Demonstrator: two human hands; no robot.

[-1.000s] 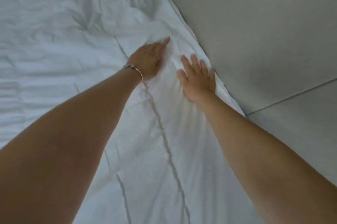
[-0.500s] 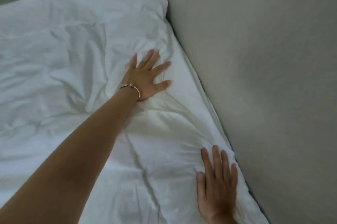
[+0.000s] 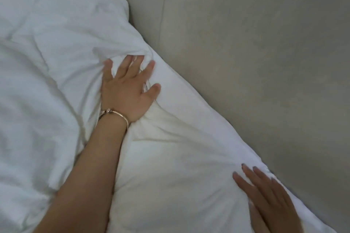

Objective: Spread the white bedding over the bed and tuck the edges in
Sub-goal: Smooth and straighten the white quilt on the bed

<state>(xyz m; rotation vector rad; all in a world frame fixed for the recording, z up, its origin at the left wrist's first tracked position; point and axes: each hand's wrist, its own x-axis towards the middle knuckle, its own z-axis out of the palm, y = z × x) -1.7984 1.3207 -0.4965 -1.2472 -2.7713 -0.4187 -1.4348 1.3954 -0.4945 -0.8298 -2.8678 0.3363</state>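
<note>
Straight, slightly spread fingers [image 3: 251,177] of the right hand [image 3: 272,196] lie flat on the white bedding [image 3: 180,166] at the lower right of the view, palm down, pressing the cloth close to its edge. They curl round nothing. That edge runs diagonally from the lower right up toward the upper left, and it lies against the grey padded panel [image 3: 255,52] that fills the right side of the view. A thin dark strip shows between cloth and panel just beyond the right fingertips; what it is I cannot tell.

Further up, the left forearm crosses the bedding from the lower left, sinking into it so that the cloth puffs up on both sides. A thin metal bracelet [image 3: 115,114] with a small bead sits on the wrist. The left hand [image 3: 128,88] rests palm down with its fingers spread and its fingertips pushed into a bunched fold, the thumb out to the right toward the panel. Creases fan away from under it.

Beyond that hand the bedding swells into a rounded corner at the upper left, touching the panel, which shows one upright seam.
</note>
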